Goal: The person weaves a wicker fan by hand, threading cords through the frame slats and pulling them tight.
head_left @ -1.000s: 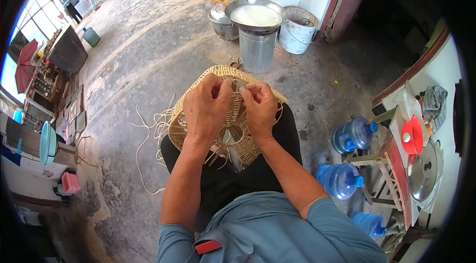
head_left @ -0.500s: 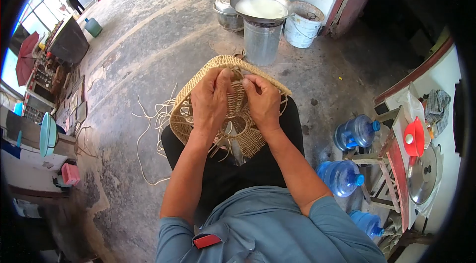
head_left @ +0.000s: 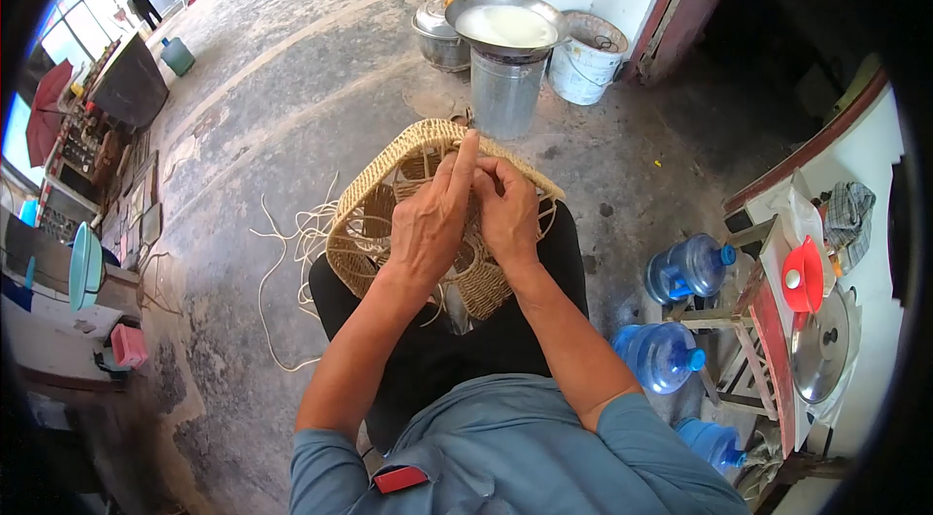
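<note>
A straw-coloured woven basket (head_left: 387,165) rests tilted across my lap, with its braided rim away from me and open gaps in its weave. My left hand (head_left: 432,222) is closed at the inner far wall, its index finger stretched up to the rim and the other fingers curled. Right beside it, my right hand (head_left: 508,214) pinches at the same spot under the rim, thumb against bent fingers. The strand between the fingertips is hidden. Loose pale cords (head_left: 292,235) trail from the basket's left side toward the floor.
Ahead stands a metal cylinder (head_left: 507,92) bearing a wide pan (head_left: 462,12) of whitish contents, between a lidded pot (head_left: 442,47) and a white bucket (head_left: 586,63). Blue water bottles (head_left: 661,360) and a wooden stand (head_left: 768,340) are at my right.
My left hand has turned and shifted right, closer to my right hand, and its index finger now points up over the rim. My right hand stays pinched near the same place.
</note>
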`<state>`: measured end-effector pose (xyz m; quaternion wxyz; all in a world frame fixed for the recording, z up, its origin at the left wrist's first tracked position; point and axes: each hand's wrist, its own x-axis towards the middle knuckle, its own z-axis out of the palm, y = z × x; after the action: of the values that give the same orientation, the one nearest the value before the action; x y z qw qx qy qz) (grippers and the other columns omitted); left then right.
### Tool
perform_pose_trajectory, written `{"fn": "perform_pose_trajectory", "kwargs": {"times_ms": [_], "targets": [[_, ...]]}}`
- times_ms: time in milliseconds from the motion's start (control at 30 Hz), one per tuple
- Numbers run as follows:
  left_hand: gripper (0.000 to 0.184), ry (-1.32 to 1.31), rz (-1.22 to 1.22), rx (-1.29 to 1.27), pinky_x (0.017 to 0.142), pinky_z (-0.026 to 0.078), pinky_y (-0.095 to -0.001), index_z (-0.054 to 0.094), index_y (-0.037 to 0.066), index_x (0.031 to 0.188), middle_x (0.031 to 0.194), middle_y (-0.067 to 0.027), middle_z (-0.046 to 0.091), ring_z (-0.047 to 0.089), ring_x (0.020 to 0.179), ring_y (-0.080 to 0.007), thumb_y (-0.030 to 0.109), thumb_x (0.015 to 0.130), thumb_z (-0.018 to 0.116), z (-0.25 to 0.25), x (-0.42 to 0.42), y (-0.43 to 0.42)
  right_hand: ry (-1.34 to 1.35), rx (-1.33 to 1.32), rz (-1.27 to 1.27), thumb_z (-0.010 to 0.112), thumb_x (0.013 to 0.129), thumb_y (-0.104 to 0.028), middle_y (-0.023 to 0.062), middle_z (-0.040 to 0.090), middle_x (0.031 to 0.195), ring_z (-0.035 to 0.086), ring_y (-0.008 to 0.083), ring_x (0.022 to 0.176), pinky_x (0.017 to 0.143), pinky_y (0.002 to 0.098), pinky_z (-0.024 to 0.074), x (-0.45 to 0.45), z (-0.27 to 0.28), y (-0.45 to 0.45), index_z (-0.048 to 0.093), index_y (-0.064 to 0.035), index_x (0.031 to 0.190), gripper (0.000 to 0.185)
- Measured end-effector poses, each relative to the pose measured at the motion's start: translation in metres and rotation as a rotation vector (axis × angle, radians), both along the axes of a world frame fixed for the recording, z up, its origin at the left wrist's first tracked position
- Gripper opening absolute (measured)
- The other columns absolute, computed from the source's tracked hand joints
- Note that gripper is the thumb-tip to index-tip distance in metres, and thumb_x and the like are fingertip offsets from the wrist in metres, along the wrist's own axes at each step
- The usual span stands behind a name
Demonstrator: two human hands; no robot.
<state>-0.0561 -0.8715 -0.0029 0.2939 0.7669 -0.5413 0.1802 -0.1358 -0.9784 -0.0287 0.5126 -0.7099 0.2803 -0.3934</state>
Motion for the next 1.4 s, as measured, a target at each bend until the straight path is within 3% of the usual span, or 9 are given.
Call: {"fn": "perform_pose_trajectory", "kwargs": {"times_ms": [167,367,567,667,867,1033,1067,1267,1400], "targets": [[0.079,0.008,0.061,0.218,0.068,0.064,-0.0445,0.032,0.009,0.175,0.122,-0.0166,0.066,0.078,0.083,-0.0322,0.003,0.101,0.059,0.010,-0.002,-0.007,-0.069,0.061,-0.002,0.072,0.104,-0.010,0.0134,0.080,0.093,0.076,0.0232,0.085,0.079,0.0380,0.0578,0.004,-0.006,-0.001,0.077,0.0007,0.110,0.013],[0.069,-0.145,-0.005,0.161,0.071,0.063,-0.0412,0.045,0.008,0.166,0.107,-0.0132,0.061,0.074,0.082,-0.0270,0.006,0.099,0.063,0.014,0.002,-0.008,-0.087,0.130,0.021,0.074,0.104,-0.011,0.0082,0.080,0.094,0.074,0.0164,0.087,0.078,0.0347,0.0570,0.002,-0.011,-0.005,0.077,0.0012,0.108,0.014],[0.041,-0.147,-0.067,0.071,0.069,0.059,-0.0406,0.065,0.009,0.134,0.091,-0.0060,0.064,0.073,0.081,-0.0267,0.005,0.094,0.070,0.010,0.006,-0.003,-0.163,0.184,0.059,0.074,0.105,-0.011,0.0058,0.080,0.099,0.073,0.0135,0.091,0.082,0.0317,0.0583,0.001,-0.010,-0.005,0.078,0.0003,0.114,0.015],[0.027,-0.043,-0.071,-0.027,0.068,0.057,-0.0422,0.067,0.011,0.123,0.080,-0.0060,0.067,0.074,0.078,-0.0289,0.008,0.097,0.068,0.001,0.003,-0.002,-0.188,0.160,0.055,0.074,0.105,-0.011,0.0064,0.081,0.101,0.074,0.0136,0.091,0.082,0.0312,0.0587,0.003,-0.016,-0.005,0.078,-0.0002,0.116,0.016],[0.014,0.231,0.101,-0.034,0.070,0.055,-0.0503,0.065,0.012,0.121,0.082,-0.0170,0.074,0.076,0.079,-0.0381,0.017,0.108,0.065,0.005,-0.002,0.011,-0.159,0.104,-0.004,0.074,0.104,-0.012,0.0080,0.081,0.100,0.076,0.0137,0.090,0.080,0.0312,0.0593,0.005,-0.011,-0.002,0.076,-0.0004,0.114,0.015],[0.012,0.241,0.147,-0.085,0.073,0.056,-0.0483,0.066,0.009,0.113,0.089,-0.0159,0.074,0.075,0.083,-0.0394,0.020,0.108,0.068,0.004,0.003,0.021,-0.159,0.038,-0.010,0.073,0.104,-0.012,0.0092,0.081,0.100,0.076,0.0149,0.088,0.079,0.0327,0.0597,0.001,-0.007,0.001,0.075,-0.0009,0.115,0.016],[0.011,0.232,0.135,-0.088,0.073,0.056,-0.0479,0.066,0.009,0.111,0.090,-0.0155,0.075,0.075,0.084,-0.0391,0.019,0.108,0.069,0.001,0.005,0.025,-0.141,-0.072,-0.021,0.072,0.104,-0.010,0.0093,0.080,0.105,0.076,0.0194,0.089,0.078,0.0338,0.0597,-0.001,-0.009,0.002,0.077,-0.0025,0.119,0.017],[0.010,0.191,0.108,-0.108,0.075,0.057,-0.0468,0.067,0.007,0.107,0.095,-0.0146,0.072,0.073,0.088,-0.0378,0.016,0.105,0.072,-0.002,0.009,0.037,-0.051,-0.840,-0.112,0.076,0.096,-0.004,0.0047,0.077,0.118,0.071,0.0268,0.098,0.087,0.0379,0.0588,-0.005,0.000,0.007,0.079,-0.0108,0.128,0.033],[0.010,0.159,0.137,-0.114,0.078,0.057,-0.0461,0.069,0.007,0.107,0.098,-0.0131,0.071,0.073,0.091,-0.0374,0.015,0.104,0.073,0.000,0.017,0.041,-0.019,-0.897,-0.050,0.078,0.093,-0.005,0.0025,0.075,0.119,0.069,0.0254,0.096,0.089,0.0384,0.0576,-0.004,0.000,0.005,0.079,-0.0137,0.131,0.039]]}}
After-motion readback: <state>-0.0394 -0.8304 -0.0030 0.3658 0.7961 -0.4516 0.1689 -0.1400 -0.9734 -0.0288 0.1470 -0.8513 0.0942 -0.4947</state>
